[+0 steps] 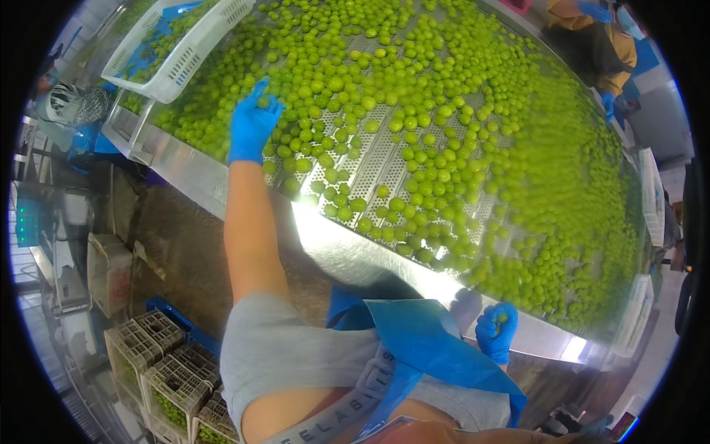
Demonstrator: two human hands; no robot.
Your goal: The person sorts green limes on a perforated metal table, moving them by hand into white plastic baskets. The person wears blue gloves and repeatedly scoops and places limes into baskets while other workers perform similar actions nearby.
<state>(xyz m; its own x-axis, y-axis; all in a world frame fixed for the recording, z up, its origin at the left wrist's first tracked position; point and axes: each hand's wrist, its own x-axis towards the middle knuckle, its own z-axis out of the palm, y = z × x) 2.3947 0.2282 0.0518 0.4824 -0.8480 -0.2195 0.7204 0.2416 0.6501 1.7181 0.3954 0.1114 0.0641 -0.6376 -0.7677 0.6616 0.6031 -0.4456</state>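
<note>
Many round green limes (335,84) lie on a slatted, perforated metal conveyor bed (369,161) in front of me. My left hand (254,130), in a blue glove, reaches over the near left part of the bed. A lime (263,102) shows between its thumb and fingers and appears to be held there. Close to my body, my right hand (495,334), gloved in blue too, curls around a small green lime (502,318) beside the bed's shiny metal rim (355,244). The fingers partly hide that lime.
A white plastic crate (183,72) stands at the upper left; white crates (652,194) line the far right. Stacked crates with green fruit (172,383) are on the floor at lower left, by a blue pallet (194,336). Other people (83,111) stand at the left and upper right (596,50).
</note>
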